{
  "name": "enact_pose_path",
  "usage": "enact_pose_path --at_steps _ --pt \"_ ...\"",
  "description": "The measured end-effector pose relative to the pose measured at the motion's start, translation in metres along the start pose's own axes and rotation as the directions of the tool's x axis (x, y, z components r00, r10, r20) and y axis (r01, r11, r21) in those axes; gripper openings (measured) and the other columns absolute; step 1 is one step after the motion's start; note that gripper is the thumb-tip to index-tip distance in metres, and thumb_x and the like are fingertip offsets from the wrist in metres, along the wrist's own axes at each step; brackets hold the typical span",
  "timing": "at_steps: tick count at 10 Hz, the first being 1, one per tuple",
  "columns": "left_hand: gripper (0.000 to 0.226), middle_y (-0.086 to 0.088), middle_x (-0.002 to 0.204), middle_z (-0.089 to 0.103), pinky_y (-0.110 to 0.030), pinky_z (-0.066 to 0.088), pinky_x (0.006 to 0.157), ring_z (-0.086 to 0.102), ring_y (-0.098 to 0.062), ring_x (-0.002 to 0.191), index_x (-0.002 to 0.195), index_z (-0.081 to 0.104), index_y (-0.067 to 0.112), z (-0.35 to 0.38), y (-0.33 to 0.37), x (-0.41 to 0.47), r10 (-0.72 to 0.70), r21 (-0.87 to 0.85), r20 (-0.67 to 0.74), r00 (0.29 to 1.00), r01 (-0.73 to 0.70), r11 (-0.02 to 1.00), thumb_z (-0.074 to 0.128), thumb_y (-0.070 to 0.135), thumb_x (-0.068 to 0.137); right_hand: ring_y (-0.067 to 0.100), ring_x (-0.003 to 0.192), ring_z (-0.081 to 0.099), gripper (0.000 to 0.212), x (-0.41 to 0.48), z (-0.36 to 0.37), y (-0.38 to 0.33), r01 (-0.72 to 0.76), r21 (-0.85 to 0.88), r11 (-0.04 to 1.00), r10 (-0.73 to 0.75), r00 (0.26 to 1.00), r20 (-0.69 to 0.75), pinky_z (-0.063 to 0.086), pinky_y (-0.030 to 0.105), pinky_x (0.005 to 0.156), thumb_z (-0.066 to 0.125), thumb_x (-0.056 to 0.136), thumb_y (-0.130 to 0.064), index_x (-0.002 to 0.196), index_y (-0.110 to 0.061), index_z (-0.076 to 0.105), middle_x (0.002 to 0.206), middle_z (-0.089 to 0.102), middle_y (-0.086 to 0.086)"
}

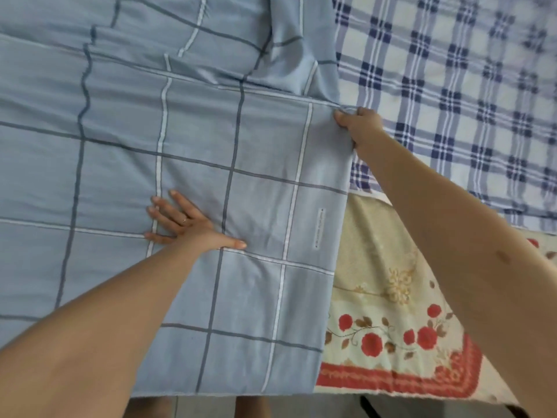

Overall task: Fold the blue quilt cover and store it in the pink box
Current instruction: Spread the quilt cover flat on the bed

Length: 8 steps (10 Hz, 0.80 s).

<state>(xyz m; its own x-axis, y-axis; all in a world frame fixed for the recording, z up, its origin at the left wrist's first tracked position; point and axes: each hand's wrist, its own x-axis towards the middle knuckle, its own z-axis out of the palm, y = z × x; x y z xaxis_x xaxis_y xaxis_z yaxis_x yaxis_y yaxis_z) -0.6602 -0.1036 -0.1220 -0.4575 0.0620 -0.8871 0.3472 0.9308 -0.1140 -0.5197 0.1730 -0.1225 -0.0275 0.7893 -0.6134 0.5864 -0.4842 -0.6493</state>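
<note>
We count one blue quilt cover (211, 146), two hands and two other cloths. The blue quilt cover, pale blue with a grid of dark and white lines, lies spread over the bed and fills the left and middle of the view. It is doubled over. One layer lies smooth on top with a straight right edge, and a rumpled layer shows beyond its far edge.

Our left hand (187, 224) lies flat on the middle of the cover, palm down, with the fingers straight and spread and the thumb out to the side. It presses the cloth and holds nothing. One ring (184, 220) sits on a finger of that hand. Our right hand (358, 125) is at the cover's far right corner, where its fingers are curled round the edge and the cloth is bunched in the grip.

One small white label (319, 229) is sewn on the cover near its right edge, between the two hands.

To the right of the cover, touching its edge, lies one checked sheet (452, 101) in navy and white. It reaches past the gripped corner. Nearer to us, also against the cover's right edge, lies one floral blanket (391, 327), cream with red roses and a red border. Our right forearm crosses above it and hides part of it. Below the cover's near hem a strip of floor (180, 408) shows.
</note>
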Motion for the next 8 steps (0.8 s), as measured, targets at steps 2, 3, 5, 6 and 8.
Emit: enact_pose_path --at_steps 2,3,5,6,8 --pt "0.180 -0.024 0.132 -0.054 -0.069 -0.008 0.104 -0.044 -0.039 0.128 0.126 -0.051 0.008 -0.004 0.002 -0.004 -0.024 0.006 0.028 0.999 0.024 1.000 0.084 0.070 0.025 0.018 0.088 0.057 0.019 0.003 -0.010 0.007 0.115 -0.010 0.993 -0.115 0.993 0.010 0.050 0.029 0.080 0.069 0.086 -0.015 0.101 -0.015 0.056 0.095 0.061 0.001" --pt "0.179 -0.023 0.130 -0.056 -0.068 -0.009 0.104 -0.046 -0.039 0.127 0.124 -0.053 0.008 -0.005 0.003 -0.005 -0.018 0.002 0.038 0.999 0.018 1.000 0.083 0.071 0.026 0.010 0.074 0.055 0.015 0.009 -0.009 0.006 0.125 -0.012 0.992 -0.125 0.992 0.022 0.048 0.016 0.061 0.069 0.086 -0.015 0.090 -0.017 0.055 0.081 0.059 -0.005" --pt "0.176 -0.024 0.128 -0.056 -0.068 -0.009 0.105 -0.046 -0.040 0.126 0.121 -0.054 0.008 -0.006 0.000 -0.005 0.012 -0.020 0.057 0.998 -0.011 1.000 0.082 0.073 0.030 0.015 0.094 0.055 0.028 -0.010 0.010 0.018 0.094 0.069 0.993 -0.061 0.921 -0.385 0.040 0.019 0.075 0.049 0.090 -0.001 0.114 -0.012 0.053 0.102 0.057 -0.002" --pt "0.175 -0.025 0.127 -0.058 -0.068 -0.011 0.105 -0.047 -0.040 0.125 0.118 -0.056 0.009 -0.006 -0.002 -0.004 0.029 -0.039 0.061 0.998 -0.027 0.999 0.081 0.073 0.031 0.012 0.117 0.048 0.053 -0.058 0.052 0.019 0.307 -0.241 0.921 -0.388 0.789 -0.476 0.038 0.010 0.090 0.045 0.084 0.004 0.134 -0.014 0.047 0.131 0.053 0.002" --pt "0.174 -0.025 0.120 -0.062 -0.069 -0.011 0.104 -0.050 -0.042 0.121 0.111 -0.060 0.009 -0.002 -0.002 0.005 0.038 -0.055 0.052 0.998 -0.035 0.998 0.081 0.073 0.031 0.026 0.145 0.020 0.056 -0.037 0.106 0.034 0.837 -0.357 -0.415 -0.446 0.155 0.882 0.009 0.055 0.115 0.032 0.096 -0.044 0.150 -0.036 0.022 0.158 0.022 -0.002"
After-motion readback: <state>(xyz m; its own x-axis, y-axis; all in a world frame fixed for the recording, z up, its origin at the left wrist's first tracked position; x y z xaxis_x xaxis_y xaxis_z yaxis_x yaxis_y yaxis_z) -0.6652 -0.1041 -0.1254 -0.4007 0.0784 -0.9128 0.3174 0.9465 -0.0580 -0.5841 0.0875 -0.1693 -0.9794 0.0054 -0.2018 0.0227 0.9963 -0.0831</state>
